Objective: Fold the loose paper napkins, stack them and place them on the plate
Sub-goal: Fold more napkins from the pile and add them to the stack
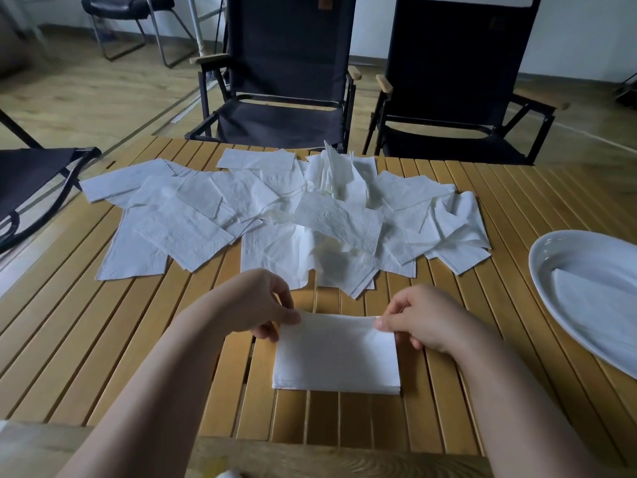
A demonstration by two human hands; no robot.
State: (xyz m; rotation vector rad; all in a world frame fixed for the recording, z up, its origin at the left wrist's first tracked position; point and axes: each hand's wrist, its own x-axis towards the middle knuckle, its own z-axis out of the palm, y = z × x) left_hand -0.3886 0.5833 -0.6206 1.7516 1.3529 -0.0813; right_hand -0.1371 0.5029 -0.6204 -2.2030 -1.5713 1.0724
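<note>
A folded white napkin [336,357] lies on the wooden slat table in front of me, on top of a low stack of folded ones. My left hand [256,305] pinches its far left corner. My right hand [418,317] pinches its far right corner. Beyond it, a wide heap of loose white napkins [275,215] spreads across the middle of the table. A white oval plate [548,267] sits at the right edge and holds a folded napkin [596,301].
The slat table [103,322] runs to both sides of my arms. Two black folding chairs [286,81] stand behind its far edge, and another black chair [31,181] stands at the left.
</note>
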